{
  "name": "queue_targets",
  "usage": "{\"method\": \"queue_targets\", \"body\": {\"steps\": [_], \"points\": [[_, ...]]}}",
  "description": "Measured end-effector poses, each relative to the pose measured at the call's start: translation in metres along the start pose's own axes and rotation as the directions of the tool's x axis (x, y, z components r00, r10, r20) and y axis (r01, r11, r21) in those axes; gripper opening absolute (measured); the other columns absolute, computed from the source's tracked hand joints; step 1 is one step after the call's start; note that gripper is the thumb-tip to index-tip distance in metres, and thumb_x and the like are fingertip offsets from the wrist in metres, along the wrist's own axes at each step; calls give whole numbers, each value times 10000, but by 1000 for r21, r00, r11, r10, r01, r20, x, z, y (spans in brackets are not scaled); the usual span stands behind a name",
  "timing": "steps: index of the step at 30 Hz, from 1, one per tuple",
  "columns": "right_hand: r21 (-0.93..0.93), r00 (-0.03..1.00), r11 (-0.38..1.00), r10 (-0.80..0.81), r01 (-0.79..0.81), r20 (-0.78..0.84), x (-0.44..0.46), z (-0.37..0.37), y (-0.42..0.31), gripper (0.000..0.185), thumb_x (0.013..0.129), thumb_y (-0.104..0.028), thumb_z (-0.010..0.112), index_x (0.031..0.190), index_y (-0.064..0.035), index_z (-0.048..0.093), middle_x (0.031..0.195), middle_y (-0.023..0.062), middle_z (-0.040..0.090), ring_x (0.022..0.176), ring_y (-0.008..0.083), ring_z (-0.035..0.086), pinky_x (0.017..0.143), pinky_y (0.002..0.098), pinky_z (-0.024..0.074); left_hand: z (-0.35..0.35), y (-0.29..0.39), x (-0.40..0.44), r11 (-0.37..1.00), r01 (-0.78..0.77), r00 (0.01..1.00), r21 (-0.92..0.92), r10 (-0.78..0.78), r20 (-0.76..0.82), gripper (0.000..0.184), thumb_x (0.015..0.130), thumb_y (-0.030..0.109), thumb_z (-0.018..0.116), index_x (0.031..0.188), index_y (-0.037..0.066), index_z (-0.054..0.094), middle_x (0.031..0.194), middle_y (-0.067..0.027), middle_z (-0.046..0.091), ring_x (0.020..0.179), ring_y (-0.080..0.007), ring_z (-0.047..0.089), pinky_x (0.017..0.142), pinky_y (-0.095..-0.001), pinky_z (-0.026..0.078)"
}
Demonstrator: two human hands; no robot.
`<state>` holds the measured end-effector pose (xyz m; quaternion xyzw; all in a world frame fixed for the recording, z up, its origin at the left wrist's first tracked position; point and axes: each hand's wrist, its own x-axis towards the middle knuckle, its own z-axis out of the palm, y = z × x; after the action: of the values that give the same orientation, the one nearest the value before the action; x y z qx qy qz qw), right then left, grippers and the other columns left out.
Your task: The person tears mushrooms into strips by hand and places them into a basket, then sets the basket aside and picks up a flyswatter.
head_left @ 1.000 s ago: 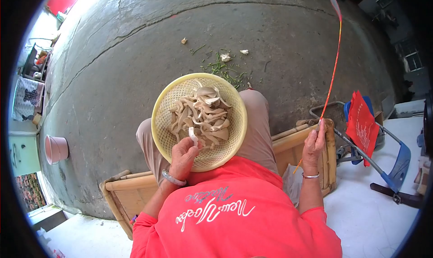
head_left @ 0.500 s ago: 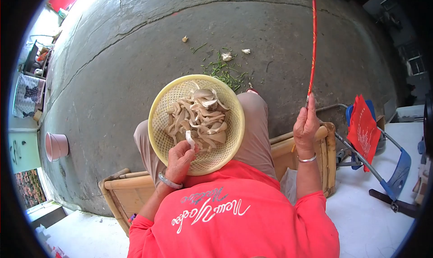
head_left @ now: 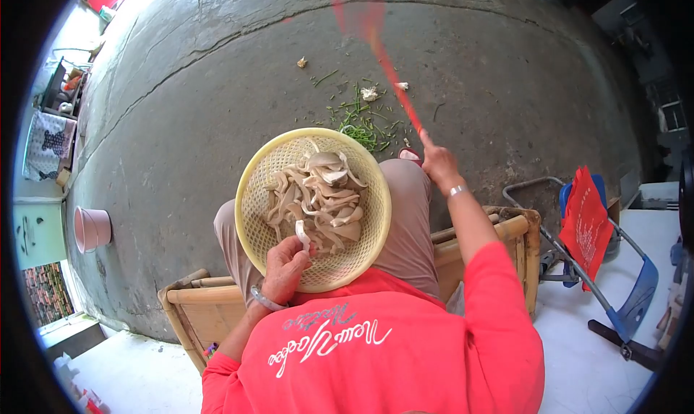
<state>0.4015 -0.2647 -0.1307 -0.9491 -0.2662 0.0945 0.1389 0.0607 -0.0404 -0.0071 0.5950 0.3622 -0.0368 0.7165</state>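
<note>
Concrete floor ahead of you. Yellow mesh basket on your lap. Red swatter, far end blurred, angles over the floor; your right hand grips its near end. Mushroom heap in the basket. Your left hand's fingers pinch a pale strip by the heap.

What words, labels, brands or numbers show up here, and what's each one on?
"New Yo…": white script on the red shirt, upside down in this view; the second word's ending is unclear.
Grey word on the same shirt: not surely readable.
Pale print on the red sheet at the chair: too small to read.
No numbers legible.
</note>
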Motion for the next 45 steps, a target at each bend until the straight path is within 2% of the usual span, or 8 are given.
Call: {"method": "queue_targets", "body": {"steps": [2, 4, 6, 8, 9, 24, 30, 45], "points": [[-126, 967, 991, 83, -54, 241, 24, 15, 11, 463, 847, -130, 504, 1310, -117, 496, 1003, 248, 630, 923, 391, 624, 786, 484, 501, -3, -4, -1, 1000, -6, 1000, 7, 6, 18, 261, 842, 98, 520, 1062, -25, 589, 934, -48, 623, 840, -115, 578, 722, -256, 477], [84, 975, 975, 200, -208, 100, 46, 27, 0, 444, 831, -133, 511, 1272, -86, 524, 973, 248, 633, 959, 431, 597, 812, 475, 490, -5, -2, 1, 1000, -17, 1000, 8, 17, 19, 262, 845, 94, 519, 1069, -25, 588, 941, -47, 623, 844, -114, 579, 719, -252, 476], [185, 994, 981, 69, -52, -87, 55, 37, 22, 447, 844, -147, 518, 1285, -76, 517, 826, 202, 659, 750, 349, 659, 661, 418, 530, 0, 0, 0, 1000, 21, 1000, 1, -21, -12, 262, 850, 85, 513, 1077, -24, 584, 960, -45, 621, 855, -110, 577, 715, -246, 474], [583, 990, 810, 124, -64, -63, 52, 24, 28, 451, 859, -174, 542, 1299, -78, 517, 636, 85, 579, 489, 190, 570, 457, 323, 473, 1, 2, 0, 1000, 14, 1000, -7, -14, 1, 264, 851, 80, 511, 1083, -21, 583, 971, -43, 621, 865, -111, 578, 717, -249, 476], [818, 960, 524, 256, -236, 113, 36, 0, 10, 436, 898, -194, 527, 1320, -85, 507, 569, -11, 445, 388, 80, 402, 353, 244, 354, 0, 2, 0, 1000, 8, 1000, -9, -8, 10, 266, 851, 76, 508, 1089, -19, 581, 981, -41, 622, 874, -112, 579, 720, -251, 477], [914, 876, 116, 353, -389, 328, -176, -31, 43, 475, 962, -203, 455, 1406, -59, 368, 584, 42, 479, 412, 121, 442, 381, 261, 381, -5, -1, 0, 1000, 9, 997, -28, -7, 75, 263, 852, 65, 508, 1095, -5, 581, 1005, -41, 626, 921, -125, 593, 746, -266, 487], [892, 797, -227, 402, -390, 450, -209, 0, 35, 498, 952, -234, 485, 1403, -59, 368, 587, 49, 484, 401, 132, 419, 381, 285, 364, -2, -2, 1, 997, 4, 1000, -83, -1, 30, 344, 855, 54, 493, 1194, -8, 509, 1014, -70, 621, 946, -145, 598, 754, -261, 488], [824, 741, -7, 432, -567, 513, -218, -13, 2, 511, 874, -128, 509, 1369, -78, 393, 685, 41, 571, 481, 106, 487, 411, 243, 383, 5, -13, 3, 990, -119, 992, -74, 116, -46, 295, 844, -18, 496, 1135, -35, 542, 996, -86, 619, 907, -162, 600, 753, -271, 498]]}}
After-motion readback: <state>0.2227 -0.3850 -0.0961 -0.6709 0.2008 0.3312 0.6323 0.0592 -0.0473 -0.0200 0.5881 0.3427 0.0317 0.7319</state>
